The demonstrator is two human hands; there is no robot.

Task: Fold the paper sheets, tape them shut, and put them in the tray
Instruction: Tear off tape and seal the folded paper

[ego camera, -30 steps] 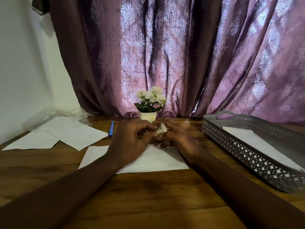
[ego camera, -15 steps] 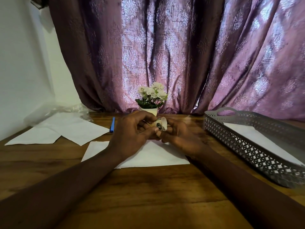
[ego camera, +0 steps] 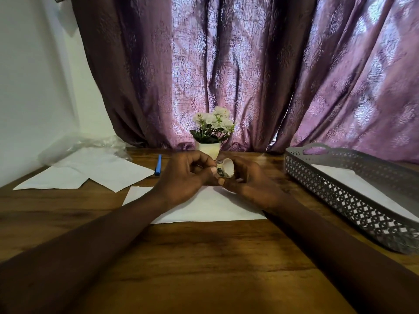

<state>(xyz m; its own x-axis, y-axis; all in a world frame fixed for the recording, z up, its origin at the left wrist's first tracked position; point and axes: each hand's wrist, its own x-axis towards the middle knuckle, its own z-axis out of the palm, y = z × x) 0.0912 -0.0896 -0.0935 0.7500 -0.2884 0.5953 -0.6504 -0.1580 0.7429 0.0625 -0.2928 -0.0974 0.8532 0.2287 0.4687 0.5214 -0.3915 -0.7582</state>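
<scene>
A small tape roll [ego camera: 226, 168] is held up between both hands above a folded white paper sheet [ego camera: 204, 207] on the wooden table. My right hand [ego camera: 247, 182] grips the roll from the right. My left hand [ego camera: 188, 177] pinches at the roll's left edge with thumb and fingers. The grey perforated tray [ego camera: 340, 196] stands at the right and holds a white folded sheet [ego camera: 353, 180]. Several loose white sheets [ego camera: 90, 173] lie at the left.
A blue pen [ego camera: 158, 165] lies between the loose sheets and my hands. A small pot of white flowers [ego camera: 212, 132] stands at the back centre before a purple curtain. Crumpled clear plastic [ego camera: 90, 143] lies at the back left by the wall.
Both hands have lifted the tape roll slightly off the sheet and turned it, so its hollow core now faces up. The sheet has not moved.
</scene>
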